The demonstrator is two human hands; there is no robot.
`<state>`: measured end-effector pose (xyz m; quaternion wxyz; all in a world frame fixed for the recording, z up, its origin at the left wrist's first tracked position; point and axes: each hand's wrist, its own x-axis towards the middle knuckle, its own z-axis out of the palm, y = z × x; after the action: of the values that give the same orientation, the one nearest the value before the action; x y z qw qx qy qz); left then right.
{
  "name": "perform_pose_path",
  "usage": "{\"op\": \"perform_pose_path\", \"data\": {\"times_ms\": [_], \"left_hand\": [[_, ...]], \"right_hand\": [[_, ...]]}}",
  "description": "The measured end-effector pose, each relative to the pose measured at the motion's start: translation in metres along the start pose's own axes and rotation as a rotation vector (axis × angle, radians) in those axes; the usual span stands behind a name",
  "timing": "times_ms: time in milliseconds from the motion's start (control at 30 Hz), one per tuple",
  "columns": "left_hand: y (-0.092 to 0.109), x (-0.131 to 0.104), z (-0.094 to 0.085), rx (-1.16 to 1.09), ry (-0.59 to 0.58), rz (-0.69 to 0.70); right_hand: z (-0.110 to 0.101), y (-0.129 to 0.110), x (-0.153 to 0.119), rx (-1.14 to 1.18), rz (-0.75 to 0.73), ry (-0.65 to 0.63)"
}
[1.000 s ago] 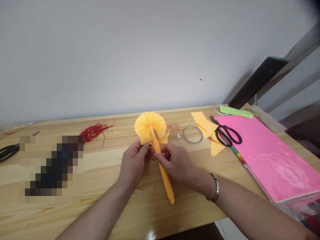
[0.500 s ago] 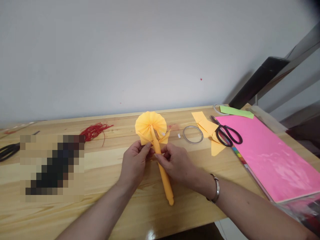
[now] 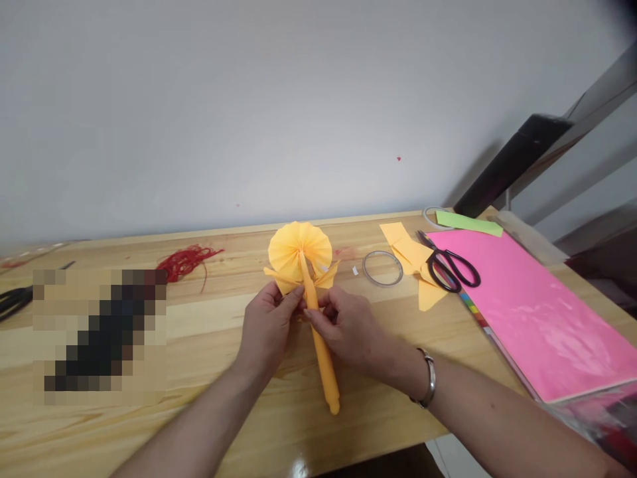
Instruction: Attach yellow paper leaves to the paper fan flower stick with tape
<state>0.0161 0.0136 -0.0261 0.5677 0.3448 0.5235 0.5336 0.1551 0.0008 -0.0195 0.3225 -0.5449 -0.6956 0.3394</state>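
Note:
A yellow-orange paper fan (image 3: 293, 242), pleated into a round, stands at the top of a rolled paper handle (image 3: 323, 365) that slants down toward me. Two pointed paper flaps stick out on either side below the round, like leaves. My left hand (image 3: 269, 322) pinches the handle just under the fan, beside the left flap. From the other side my right hand (image 3: 346, 325) closes on the handle, thumb on top of the roll. Some fingertips of both hands are hidden behind the paper.
Right of the hands lie a roll of clear tape (image 3: 383, 268), yellow paper scraps (image 3: 405, 249), black-handled scissors (image 3: 455, 269), a pink paper pack (image 3: 537, 312) and a green strip (image 3: 468, 224). On the left are red string (image 3: 188, 262), a blurred-out dark object (image 3: 107, 332) and more scissors (image 3: 17, 300).
The handle's lower end has swung slightly left. The left paper flap now sticks out further to the side. Both hands keep nearly the same place and grip.

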Motion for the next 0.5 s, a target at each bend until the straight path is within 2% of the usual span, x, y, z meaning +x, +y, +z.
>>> {"op": "perform_pose_path", "data": {"times_ms": [500], "left_hand": [[0.0045, -0.0012, 0.0008, -0.165, -0.111, -0.182]], "right_hand": [[-0.0040, -0.0008, 0.0020, 0.104, -0.029, 0.004]]}}
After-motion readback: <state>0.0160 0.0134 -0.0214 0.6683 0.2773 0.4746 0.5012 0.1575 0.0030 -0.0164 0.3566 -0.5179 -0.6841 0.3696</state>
